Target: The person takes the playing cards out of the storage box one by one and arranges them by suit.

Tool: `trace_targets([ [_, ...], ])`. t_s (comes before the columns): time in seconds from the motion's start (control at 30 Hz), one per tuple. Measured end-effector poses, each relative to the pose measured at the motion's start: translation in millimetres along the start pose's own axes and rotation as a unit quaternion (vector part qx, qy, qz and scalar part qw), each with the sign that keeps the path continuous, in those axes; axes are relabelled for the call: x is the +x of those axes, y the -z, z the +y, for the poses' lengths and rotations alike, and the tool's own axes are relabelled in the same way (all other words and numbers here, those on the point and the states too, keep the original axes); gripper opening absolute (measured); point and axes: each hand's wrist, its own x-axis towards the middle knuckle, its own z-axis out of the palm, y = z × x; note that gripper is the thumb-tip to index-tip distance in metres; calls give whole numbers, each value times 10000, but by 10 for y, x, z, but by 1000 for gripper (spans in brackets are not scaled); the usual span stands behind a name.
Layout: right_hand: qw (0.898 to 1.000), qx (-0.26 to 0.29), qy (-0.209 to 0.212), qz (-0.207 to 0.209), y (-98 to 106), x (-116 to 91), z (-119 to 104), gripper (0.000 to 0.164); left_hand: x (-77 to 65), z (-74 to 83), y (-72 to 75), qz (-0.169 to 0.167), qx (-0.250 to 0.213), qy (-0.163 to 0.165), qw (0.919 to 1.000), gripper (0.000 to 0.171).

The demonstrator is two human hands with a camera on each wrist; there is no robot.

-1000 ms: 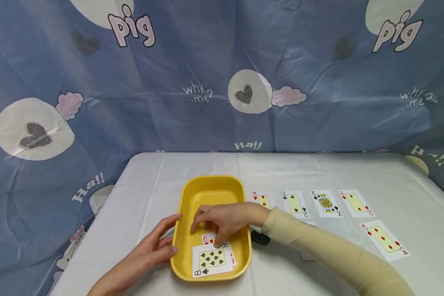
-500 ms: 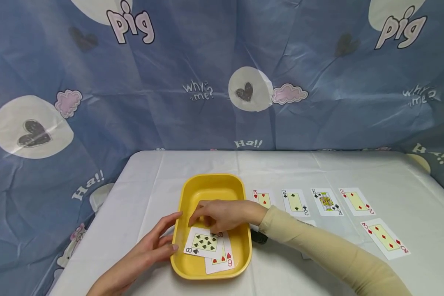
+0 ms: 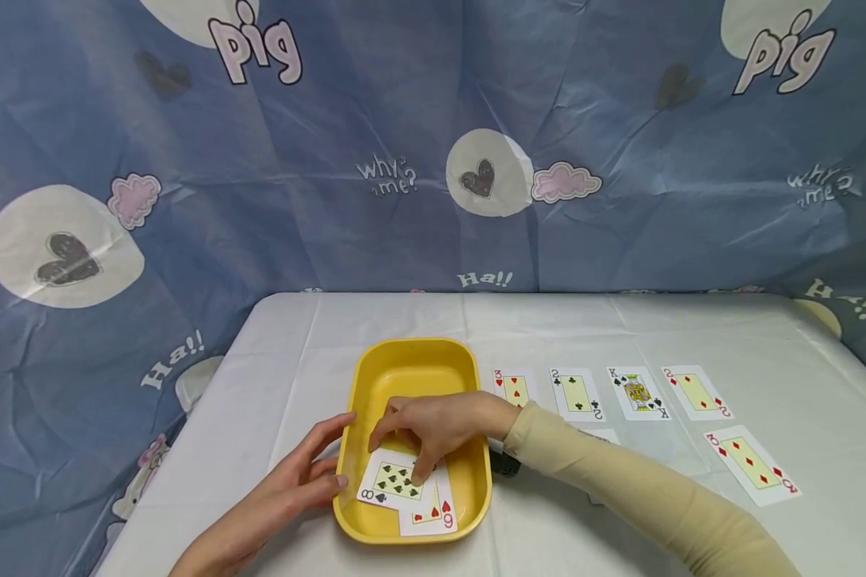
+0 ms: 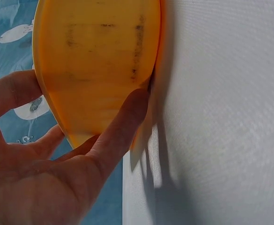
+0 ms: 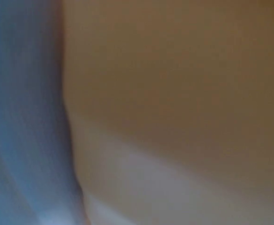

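In the head view a yellow tray (image 3: 411, 353) holds two overlapping playing cards. On top lies the eight of spades (image 3: 384, 487), tilted, over a hearts card (image 3: 443, 521). My right hand (image 3: 443, 425) reaches into the tray with bent fingers, its thumb on the face of the eight and its index fingertip near the far left corner of that card. My left hand (image 3: 289, 493) rests its fingertips and thumb against the tray's left side. In the left wrist view the thumb (image 4: 127, 115) lies along the yellow wall. The right wrist view is blurred, mostly cloth.
Right of the tray lie several face-up cards, among them the three of hearts (image 3: 512, 385), two of clubs (image 3: 576, 394), king of spades (image 3: 637, 393) and two diamond cards, one at the far right (image 3: 752, 465). A beige sleeve (image 3: 621, 481) partly covers another card and a small black object (image 3: 503, 463).
The eight of spades has slid up and left in the tray, uncovering more of the hearts card. My right thumb has shifted onto the eight's face. The left hand stays put.
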Motion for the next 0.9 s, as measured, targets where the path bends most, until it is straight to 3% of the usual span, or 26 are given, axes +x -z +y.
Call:
trace_targets([
  [0.27,9926,366,-408,1084,-7,-14,-1,48,-3,-11,-5,-66,-20,-102,9999,69],
  [0.43,9775,544,-715,1908,0,-55,-4,43,5,-13,-9,-33,-10,-112,9999,68],
  [0.57,9622,603,-651,2573,8,-88,3,41,11,-9,-9,-46,-39,-78,10000,68],
  [0.73,9332,781,-420,3482,-1,-112,3,42,21,-3,-6,-47,0,-39,10000,69],
  [0.9,8871,1137,-223,4469,-20,-145,-9,45,32,-6,-8,20,69,14,10000,70],
])
